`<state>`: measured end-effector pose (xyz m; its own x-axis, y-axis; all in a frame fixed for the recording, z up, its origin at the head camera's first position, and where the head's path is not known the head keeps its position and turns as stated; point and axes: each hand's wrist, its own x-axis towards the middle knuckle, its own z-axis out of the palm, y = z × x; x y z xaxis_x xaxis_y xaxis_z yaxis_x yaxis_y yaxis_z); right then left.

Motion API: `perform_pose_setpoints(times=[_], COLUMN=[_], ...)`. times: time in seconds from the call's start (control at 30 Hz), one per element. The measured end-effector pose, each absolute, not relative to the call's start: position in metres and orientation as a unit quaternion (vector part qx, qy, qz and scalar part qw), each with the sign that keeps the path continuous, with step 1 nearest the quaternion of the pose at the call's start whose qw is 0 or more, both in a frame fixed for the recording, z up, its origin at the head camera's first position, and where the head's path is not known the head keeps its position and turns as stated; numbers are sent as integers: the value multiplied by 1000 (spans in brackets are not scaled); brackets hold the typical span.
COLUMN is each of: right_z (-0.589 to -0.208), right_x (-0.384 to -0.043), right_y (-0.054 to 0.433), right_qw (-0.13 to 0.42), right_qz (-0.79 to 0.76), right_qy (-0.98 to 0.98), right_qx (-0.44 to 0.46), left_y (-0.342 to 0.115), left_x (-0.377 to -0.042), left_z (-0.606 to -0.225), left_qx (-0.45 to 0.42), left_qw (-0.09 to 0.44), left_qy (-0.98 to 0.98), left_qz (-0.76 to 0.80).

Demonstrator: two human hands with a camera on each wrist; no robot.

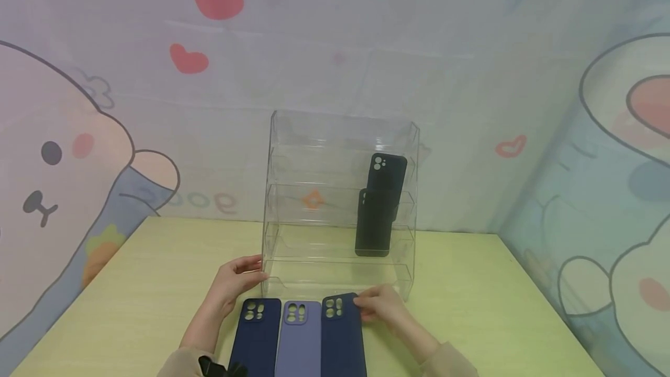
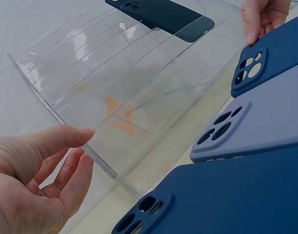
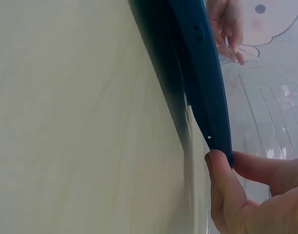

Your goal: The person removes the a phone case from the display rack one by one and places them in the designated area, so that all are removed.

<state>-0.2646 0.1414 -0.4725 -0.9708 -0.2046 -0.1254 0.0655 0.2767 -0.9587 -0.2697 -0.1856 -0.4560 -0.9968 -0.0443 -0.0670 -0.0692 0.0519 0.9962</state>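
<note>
A clear acrylic stepped rack (image 1: 314, 243) stands upright on the table. My left hand (image 1: 232, 281) holds its left side edge between thumb and fingers, as the left wrist view shows. In front of the rack, three phone cases lie in a row: a dark blue phone case (image 1: 255, 336) at left, a lilac phone case (image 1: 298, 345) in the middle and another dark blue phone case (image 1: 342, 339) at right. My right hand (image 1: 383, 305) pinches the top right corner of that right case. The right wrist view shows that corner raised off the table (image 3: 90, 146).
Two black phone cases stand in the rack's right part, the upper black case (image 1: 389, 170) partly behind the lower black case (image 1: 374, 231). A cartoon-printed cloth (image 1: 335, 63) hangs behind and at both sides of the table.
</note>
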Motion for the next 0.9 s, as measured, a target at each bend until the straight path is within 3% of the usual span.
perform_pose_setpoints(times=[0.47,0.9], right_z=[-465,-460], right_x=[-263,-267], right_y=[145,152], right_qw=[142,112], right_qz=[-533,-501], right_qy=[832,852], right_qx=[-65,-102], left_y=[-185,-184], left_x=[-269,-268], left_z=[-455,-454], left_qx=[-42,-37], left_qw=[10,8], left_qy=[730,730], left_qz=[682,682])
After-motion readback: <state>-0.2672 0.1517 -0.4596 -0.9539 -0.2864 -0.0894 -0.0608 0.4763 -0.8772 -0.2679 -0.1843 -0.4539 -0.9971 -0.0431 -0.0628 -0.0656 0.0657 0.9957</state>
